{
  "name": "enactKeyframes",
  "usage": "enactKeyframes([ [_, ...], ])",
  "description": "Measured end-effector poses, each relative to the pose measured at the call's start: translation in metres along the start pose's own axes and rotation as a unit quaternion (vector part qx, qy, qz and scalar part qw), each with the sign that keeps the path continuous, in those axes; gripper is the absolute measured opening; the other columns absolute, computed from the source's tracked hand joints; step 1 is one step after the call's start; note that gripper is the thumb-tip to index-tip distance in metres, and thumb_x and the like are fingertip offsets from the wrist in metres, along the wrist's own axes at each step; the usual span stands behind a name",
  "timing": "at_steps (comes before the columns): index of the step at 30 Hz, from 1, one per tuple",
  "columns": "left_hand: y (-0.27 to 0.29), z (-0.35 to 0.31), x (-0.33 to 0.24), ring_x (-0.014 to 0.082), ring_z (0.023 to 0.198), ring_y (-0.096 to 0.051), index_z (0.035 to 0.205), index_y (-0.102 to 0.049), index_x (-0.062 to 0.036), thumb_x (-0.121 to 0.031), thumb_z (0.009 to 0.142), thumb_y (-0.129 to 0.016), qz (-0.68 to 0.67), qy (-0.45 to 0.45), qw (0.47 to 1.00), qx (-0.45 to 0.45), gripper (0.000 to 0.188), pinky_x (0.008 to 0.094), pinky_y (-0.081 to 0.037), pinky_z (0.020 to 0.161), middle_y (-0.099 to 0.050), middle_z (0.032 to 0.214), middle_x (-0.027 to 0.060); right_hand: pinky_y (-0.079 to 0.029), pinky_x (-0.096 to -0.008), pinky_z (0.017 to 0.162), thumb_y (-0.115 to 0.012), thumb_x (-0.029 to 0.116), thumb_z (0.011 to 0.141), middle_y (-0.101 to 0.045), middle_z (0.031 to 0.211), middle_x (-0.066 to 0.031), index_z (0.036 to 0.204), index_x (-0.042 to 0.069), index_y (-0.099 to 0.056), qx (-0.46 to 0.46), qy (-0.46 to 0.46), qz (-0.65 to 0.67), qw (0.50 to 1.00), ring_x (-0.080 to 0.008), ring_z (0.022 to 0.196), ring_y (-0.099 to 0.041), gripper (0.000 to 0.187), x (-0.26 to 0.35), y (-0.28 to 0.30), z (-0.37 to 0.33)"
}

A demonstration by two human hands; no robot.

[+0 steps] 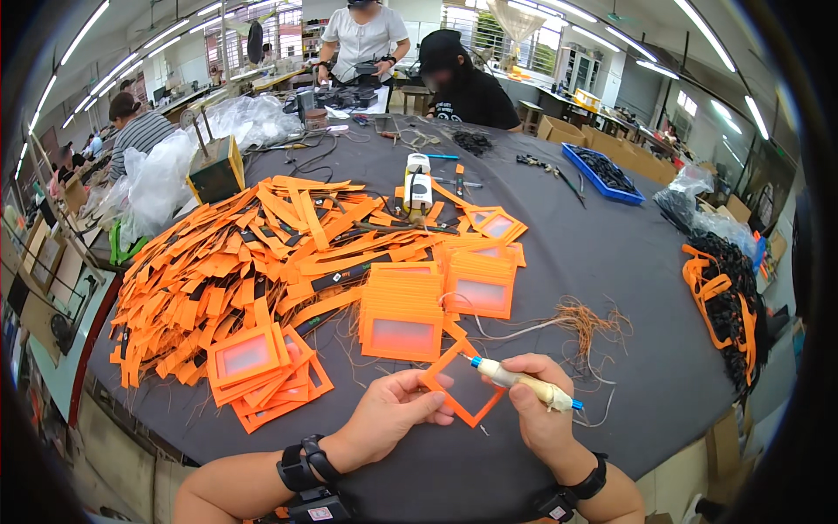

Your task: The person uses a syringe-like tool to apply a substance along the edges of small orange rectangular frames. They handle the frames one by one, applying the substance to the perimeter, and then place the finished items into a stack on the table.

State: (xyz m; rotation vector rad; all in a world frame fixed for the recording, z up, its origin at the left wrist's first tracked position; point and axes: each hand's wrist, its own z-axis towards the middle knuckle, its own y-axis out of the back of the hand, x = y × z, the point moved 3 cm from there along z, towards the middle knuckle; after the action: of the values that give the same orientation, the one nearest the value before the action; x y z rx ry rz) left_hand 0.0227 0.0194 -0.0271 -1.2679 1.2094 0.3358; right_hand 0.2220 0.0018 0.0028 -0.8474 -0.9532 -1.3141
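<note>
My left hand (393, 410) pinches an orange rectangular frame (443, 360) by its left side, tilted above the table edge. Through its opening the dark cloth shows. My right hand (543, 410) is closed around a pen-shaped tool (517, 382) with blue ends and a pale wrapped body. The tool's thin tip points at the frame's upper corner; whether it touches, I cannot tell. A pale cord (602, 421) curves near the tool's rear end. Just beyond my hands stand stacks of orange frames with translucent windows (401, 336), (480, 295). More frames (246, 356) lie loosely piled to the left.
A big heap of orange strips (209, 288) covers the table's left side. Loose orange threads (580, 323) lie right of the stacks. Farther back are a white device (418, 188), a blue tray (602, 170) of black parts and two people. Black-and-orange pieces (724, 306) hang at right.
</note>
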Motion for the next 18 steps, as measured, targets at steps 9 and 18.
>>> enactKeyframes([
  [9,0.003,0.000,0.000,0.0156,0.085,-0.064,0.117,-0.057,0.0056,-0.008,0.094,-0.054,0.000,0.032,0.999,-0.008,0.027,0.0267,-0.055,0.079,-0.062,0.096,0.0101,-0.046,-0.0225,0.065,-0.069,0.010,0.083,-0.064,0.087,-0.0063,0.099,0.001,-0.062,0.004,0.010,-0.050,0.999,-0.0092,0.074,-0.058,0.020,0.007,-0.005,0.000],
  [18,0.000,-0.001,0.000,0.0225,0.091,-0.066,0.115,-0.054,0.0035,-0.006,0.095,-0.051,-0.044,0.019,0.999,-0.007,0.022,0.0319,-0.055,0.085,-0.063,0.103,0.0156,-0.047,-0.0248,0.066,-0.070,0.013,0.083,-0.063,0.086,-0.0081,0.099,0.001,-0.063,0.007,0.032,-0.125,0.992,-0.0141,0.075,-0.061,0.022,0.014,-0.006,0.001],
])
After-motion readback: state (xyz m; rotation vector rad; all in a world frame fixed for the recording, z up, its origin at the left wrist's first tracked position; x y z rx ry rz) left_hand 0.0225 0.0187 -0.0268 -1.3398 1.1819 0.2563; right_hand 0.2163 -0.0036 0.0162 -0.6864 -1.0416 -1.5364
